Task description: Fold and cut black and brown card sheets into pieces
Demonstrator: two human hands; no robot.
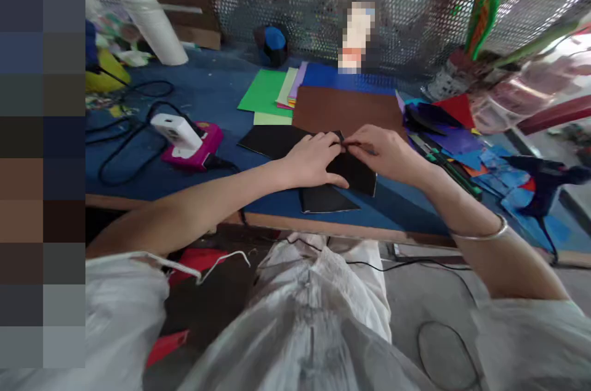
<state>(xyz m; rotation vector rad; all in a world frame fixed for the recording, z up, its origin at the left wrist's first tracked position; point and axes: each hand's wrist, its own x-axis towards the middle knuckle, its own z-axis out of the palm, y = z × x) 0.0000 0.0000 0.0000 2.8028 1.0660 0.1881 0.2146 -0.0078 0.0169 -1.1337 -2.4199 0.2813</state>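
Note:
My left hand [313, 160] lies flat on black sheets [272, 140], thumb stretched out away from the fingers. They look like craft foam or card, and one black piece [325, 200] juts out toward the table's front edge. At the top of the black sheets my right hand [381, 148] is closed in a pinch, its fingertips close to the left fingers. Whatever sits in that pinch is too small and covered to name. Just behind both hands lies a brown sheet [348, 106].
Green sheets [263, 89] and a blue sheet [346, 76] lie at the back. A magenta power socket [210, 138] with a white plug stands left. On the right are cutters [455, 175], coloured scraps [503, 175] and a dark glue gun [545, 185]. Behind rises a perforated metal panel [295, 3].

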